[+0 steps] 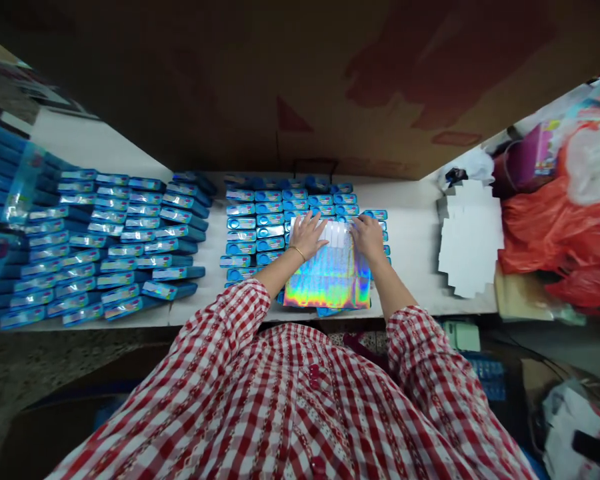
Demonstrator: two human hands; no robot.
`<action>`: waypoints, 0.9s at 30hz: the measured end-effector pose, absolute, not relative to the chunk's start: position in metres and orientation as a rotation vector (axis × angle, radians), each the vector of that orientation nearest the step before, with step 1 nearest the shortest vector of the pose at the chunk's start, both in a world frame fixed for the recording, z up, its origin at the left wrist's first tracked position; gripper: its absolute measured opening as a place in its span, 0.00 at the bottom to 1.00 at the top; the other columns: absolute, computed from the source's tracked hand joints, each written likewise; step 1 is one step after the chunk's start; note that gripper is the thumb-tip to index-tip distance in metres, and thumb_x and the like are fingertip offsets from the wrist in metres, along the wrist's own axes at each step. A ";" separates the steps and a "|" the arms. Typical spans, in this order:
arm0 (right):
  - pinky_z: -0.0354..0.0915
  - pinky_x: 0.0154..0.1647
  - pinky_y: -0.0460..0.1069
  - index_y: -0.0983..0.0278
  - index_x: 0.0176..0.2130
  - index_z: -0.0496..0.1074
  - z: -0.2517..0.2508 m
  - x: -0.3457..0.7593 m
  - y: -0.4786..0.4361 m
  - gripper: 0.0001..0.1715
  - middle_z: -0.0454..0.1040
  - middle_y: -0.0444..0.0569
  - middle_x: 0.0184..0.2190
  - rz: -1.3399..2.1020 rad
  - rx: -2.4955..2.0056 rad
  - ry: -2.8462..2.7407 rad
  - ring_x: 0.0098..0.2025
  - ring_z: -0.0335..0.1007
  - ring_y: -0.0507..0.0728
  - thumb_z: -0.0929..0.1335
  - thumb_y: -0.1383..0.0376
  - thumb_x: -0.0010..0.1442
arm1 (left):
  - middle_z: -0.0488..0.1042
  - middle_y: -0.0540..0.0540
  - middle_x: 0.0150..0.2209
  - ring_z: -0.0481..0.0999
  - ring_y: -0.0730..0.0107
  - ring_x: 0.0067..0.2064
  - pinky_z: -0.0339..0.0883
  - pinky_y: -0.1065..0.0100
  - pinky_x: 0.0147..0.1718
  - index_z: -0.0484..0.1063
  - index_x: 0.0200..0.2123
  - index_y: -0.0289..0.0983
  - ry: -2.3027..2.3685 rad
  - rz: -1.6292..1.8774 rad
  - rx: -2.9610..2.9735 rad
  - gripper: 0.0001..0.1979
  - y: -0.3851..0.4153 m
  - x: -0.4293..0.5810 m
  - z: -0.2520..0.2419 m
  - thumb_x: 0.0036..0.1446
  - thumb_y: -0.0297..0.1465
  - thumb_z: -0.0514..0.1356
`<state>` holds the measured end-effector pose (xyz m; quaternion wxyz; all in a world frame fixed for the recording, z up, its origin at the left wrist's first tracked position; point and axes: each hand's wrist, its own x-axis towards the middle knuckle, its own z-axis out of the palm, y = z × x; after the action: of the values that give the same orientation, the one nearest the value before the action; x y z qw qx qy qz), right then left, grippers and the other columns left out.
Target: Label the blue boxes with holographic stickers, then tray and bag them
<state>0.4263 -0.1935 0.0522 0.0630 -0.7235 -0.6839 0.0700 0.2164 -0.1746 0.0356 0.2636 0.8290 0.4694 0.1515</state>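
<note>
A shiny holographic sheet [330,280] lies on top of rows of small blue boxes [260,223] on the white table [415,227]. My left hand [306,235] rests flat on the sheet's far left corner, fingers spread, a thin bangle at the wrist. At the far right corner my right hand [368,237] presses down, its fingers bent over the edge of the sheet. Whether it grips the sheet or only pushes on it, I cannot tell. The blue boxes beneath the sheet are mostly hidden.
Many more blue boxes [105,247] lie in overlapping rows at the left. A big brown carton [300,87] stands behind the table. Flat white card blanks [470,247] sit at the right, beside red plastic bags [555,227].
</note>
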 end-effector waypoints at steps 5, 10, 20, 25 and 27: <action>0.56 0.44 0.55 0.64 0.53 0.68 0.040 0.424 -0.182 0.21 0.68 0.56 0.51 0.233 -2.137 -2.387 0.46 0.60 0.62 0.58 0.63 0.64 | 0.52 0.39 0.65 0.44 0.49 0.67 0.31 0.43 0.62 0.58 0.61 0.41 1.395 0.322 2.194 0.30 -0.178 0.228 0.022 0.56 0.38 0.58; 0.58 0.45 0.54 0.68 0.56 0.64 0.035 0.432 -0.197 0.23 0.65 0.58 0.55 0.207 -2.010 -2.499 0.48 0.61 0.62 0.56 0.69 0.64 | 0.53 0.40 0.65 0.46 0.50 0.67 0.31 0.43 0.62 0.58 0.61 0.43 1.438 0.342 2.172 0.30 -0.181 0.231 0.018 0.56 0.40 0.58; 0.63 0.44 0.53 0.63 0.33 0.75 0.100 0.415 -0.238 0.12 0.74 0.52 0.40 0.471 -1.932 -1.818 0.43 0.67 0.58 0.62 0.65 0.59 | 0.54 0.41 0.65 0.46 0.50 0.67 0.30 0.43 0.62 0.61 0.59 0.43 1.443 0.398 2.110 0.28 -0.176 0.233 0.013 0.54 0.39 0.59; 0.63 0.29 0.48 0.63 0.26 0.73 0.138 0.390 -0.252 0.09 0.71 0.44 0.26 0.888 -1.787 -1.105 0.30 0.67 0.53 0.68 0.59 0.49 | 0.64 0.42 0.59 0.54 0.54 0.65 0.40 0.48 0.62 0.71 0.49 0.40 1.303 0.684 1.836 0.17 -0.180 0.222 0.033 0.57 0.37 0.57; 0.61 0.26 0.46 0.63 0.26 0.73 0.140 0.372 -0.251 0.10 0.70 0.43 0.22 1.032 -1.736 -0.863 0.27 0.66 0.51 0.70 0.59 0.45 | 0.72 0.40 0.52 0.66 0.58 0.58 0.53 0.53 0.58 0.73 0.46 0.37 1.154 0.832 1.535 0.18 -0.189 0.209 0.044 0.62 0.39 0.50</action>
<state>0.3724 -0.2509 0.1400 0.4553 -0.7038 -0.3499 0.4183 0.2088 -0.1888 0.0436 0.5007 0.6350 0.4772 0.3440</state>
